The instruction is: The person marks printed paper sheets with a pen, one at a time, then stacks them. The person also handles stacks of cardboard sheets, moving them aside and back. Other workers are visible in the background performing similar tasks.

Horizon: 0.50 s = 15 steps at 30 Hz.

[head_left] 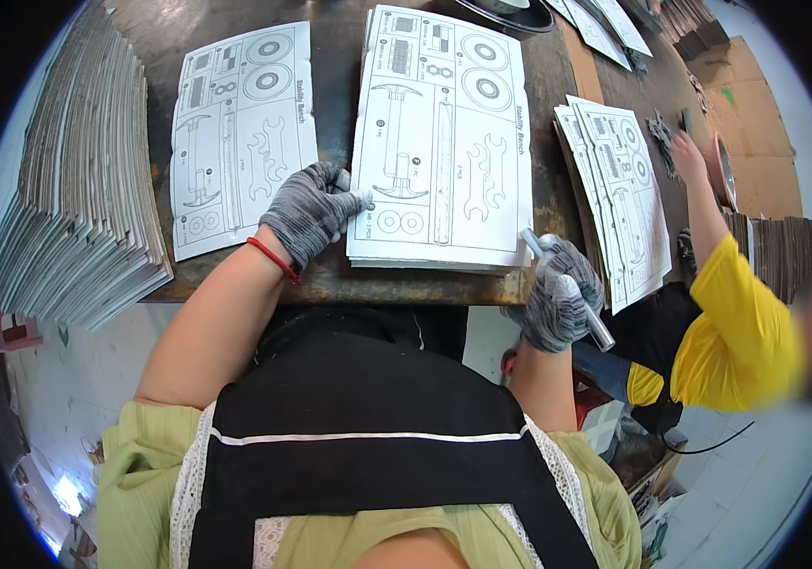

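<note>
Head camera: A central stack of printed sheets (439, 142) sits on a dark table (335, 66) — a gloved left hand (311, 211) curls at its left edge, any grip impossible to tell — while the gloved right hand (562, 296) clasps a silver rod (599, 329) by its lower-right corner.

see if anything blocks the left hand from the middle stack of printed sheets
Nothing visible except its grey knit glove: the left hand overlaps the left edge of the middle stack of printed sheets.
</note>
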### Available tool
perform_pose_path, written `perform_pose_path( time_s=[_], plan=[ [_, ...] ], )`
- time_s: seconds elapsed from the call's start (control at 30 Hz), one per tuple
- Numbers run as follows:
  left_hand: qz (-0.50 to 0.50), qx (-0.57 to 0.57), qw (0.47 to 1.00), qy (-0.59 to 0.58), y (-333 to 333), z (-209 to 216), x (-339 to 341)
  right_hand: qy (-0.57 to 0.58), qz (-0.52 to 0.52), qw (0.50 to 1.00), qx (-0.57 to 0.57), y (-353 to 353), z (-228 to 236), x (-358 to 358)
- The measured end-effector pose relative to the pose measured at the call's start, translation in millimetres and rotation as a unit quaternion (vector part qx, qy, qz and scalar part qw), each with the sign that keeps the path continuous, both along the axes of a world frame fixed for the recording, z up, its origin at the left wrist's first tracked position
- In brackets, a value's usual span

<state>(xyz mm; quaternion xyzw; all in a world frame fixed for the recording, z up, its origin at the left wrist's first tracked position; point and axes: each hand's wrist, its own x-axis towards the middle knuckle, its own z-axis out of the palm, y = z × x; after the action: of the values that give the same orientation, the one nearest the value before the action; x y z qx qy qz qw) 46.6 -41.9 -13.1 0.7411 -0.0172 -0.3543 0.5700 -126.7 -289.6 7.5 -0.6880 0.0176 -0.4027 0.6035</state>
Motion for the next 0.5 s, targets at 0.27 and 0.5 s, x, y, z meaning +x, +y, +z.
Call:
perform_pose_path(
  time_s=[0.27, 0.5],
  plan=[
    [0.048, -0.045, 0.997, 0.032, 6.1, -5.0, -3.7, 0.157, -0.176, 0.972, -0.014, -7.6, -10.0, -21.6],
    [0.055, -0.122, 0.989, 0.067, 5.1, -14.5, -1.2, 0.307, -0.170, 0.871, -0.344, 12.2, -8.3, -29.7]
  ],
)
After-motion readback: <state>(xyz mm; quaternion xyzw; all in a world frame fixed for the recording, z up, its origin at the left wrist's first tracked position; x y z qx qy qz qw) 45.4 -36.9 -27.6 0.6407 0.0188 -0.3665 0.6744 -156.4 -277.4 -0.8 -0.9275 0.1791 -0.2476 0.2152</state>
